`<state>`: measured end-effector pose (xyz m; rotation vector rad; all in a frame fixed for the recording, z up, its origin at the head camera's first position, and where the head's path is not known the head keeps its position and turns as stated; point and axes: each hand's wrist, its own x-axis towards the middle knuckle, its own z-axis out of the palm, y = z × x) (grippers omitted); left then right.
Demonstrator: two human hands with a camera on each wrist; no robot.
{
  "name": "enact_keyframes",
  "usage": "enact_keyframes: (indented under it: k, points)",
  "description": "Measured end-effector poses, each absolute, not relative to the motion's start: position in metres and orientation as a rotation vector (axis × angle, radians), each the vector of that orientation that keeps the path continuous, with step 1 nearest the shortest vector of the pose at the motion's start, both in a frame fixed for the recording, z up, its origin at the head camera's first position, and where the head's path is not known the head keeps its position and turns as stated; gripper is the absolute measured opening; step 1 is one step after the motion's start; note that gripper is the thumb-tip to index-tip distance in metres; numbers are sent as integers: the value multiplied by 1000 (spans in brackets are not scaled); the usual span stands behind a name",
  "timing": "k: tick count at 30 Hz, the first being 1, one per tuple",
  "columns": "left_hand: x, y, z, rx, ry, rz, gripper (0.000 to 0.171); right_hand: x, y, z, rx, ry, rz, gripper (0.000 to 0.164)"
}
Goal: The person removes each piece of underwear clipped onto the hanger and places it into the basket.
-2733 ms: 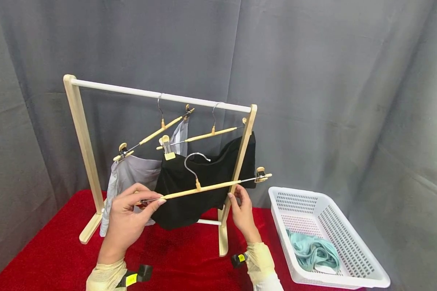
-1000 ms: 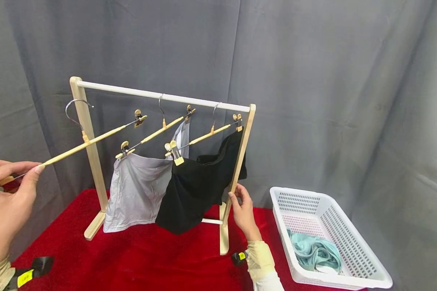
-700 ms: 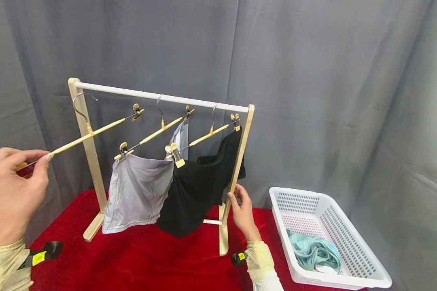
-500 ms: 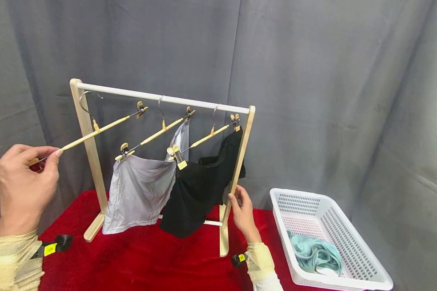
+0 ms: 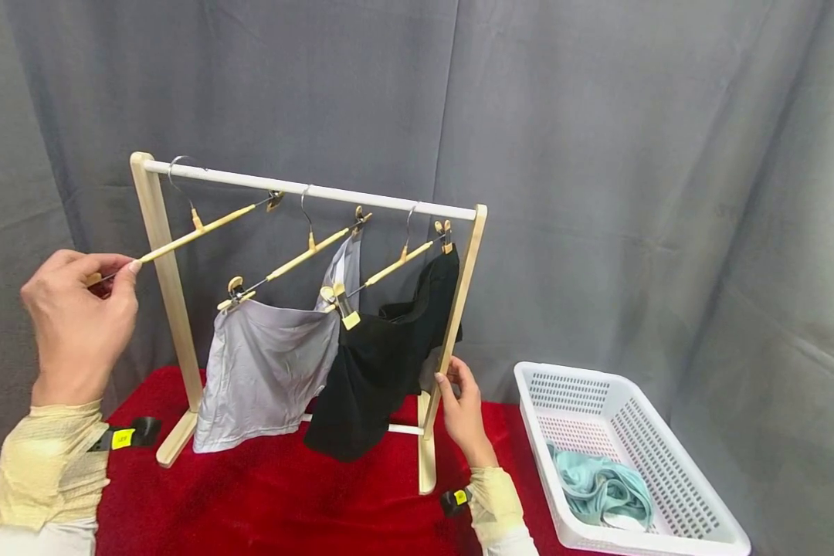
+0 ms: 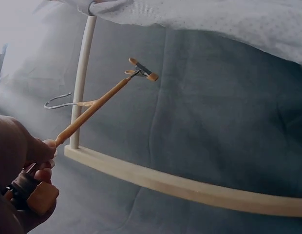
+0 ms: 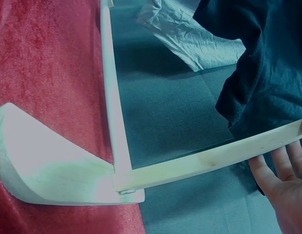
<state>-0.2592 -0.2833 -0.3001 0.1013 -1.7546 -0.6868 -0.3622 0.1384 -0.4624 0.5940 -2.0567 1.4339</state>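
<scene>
My left hand [image 5: 83, 316] pinches one end of a bare clip hanger [image 5: 208, 227], over a clip. The hanger's metal hook [image 5: 174, 171] overlaps the left part of the white rail [image 5: 250, 181] in the head view; I cannot tell whether it rests on it. My right hand [image 5: 466, 409] holds the right post [image 5: 456, 309] of the small wooden clothes rack, thumb in front, fingers behind. Grey shorts [image 5: 267, 371] hang clipped on the middle hanger [image 5: 306, 253]. A black garment [image 5: 368, 378] hangs from the hanger [image 5: 396, 265] at the right.
A white perforated basket [image 5: 639, 409] stands right of the rack, with a bunched teal garment [image 5: 601, 486] and a white piece inside. The rack stands on a red cloth [image 5: 264, 502]. Grey curtains [image 5: 598, 154] hang close behind and at both sides.
My left hand first carried the bare hanger from in front of the black garment to the far left, then raised it rightwards to the rail. My right hand stays on the post.
</scene>
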Motion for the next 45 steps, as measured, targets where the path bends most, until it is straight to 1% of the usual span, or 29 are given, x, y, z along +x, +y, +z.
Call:
enact_keyframes:
  k: [7,14,20,24,30,39,42,45]
  points:
    - [-268,-277,-294,95,-1770,-734,25,-361,141,-464,612,-2042,1444,34]
    - [-276,-281,-304,100,-1778,-759,22,-363,140,-464,631,-2018,1434,34]
    - [-279,-285,-309,117,-1821,-782,25,-362,139,-464,621,-2023,1446,34]
    - [-280,-286,-312,120,-1832,-794,29,-362,139,-464,626,-2022,1446,33]
    - [-280,-285,-312,164,-1887,-825,43,-363,139,-462,634,-2020,1446,35]
    - [-265,-279,-307,148,-1813,-838,47,-366,140,-462,629,-2013,1468,34]
    - [-256,-272,-303,97,-1725,-772,46,-366,140,-463,631,-2016,1479,36]
    - [-245,-263,-298,-2,-1647,-689,41,-366,141,-462,629,-2019,1472,36]
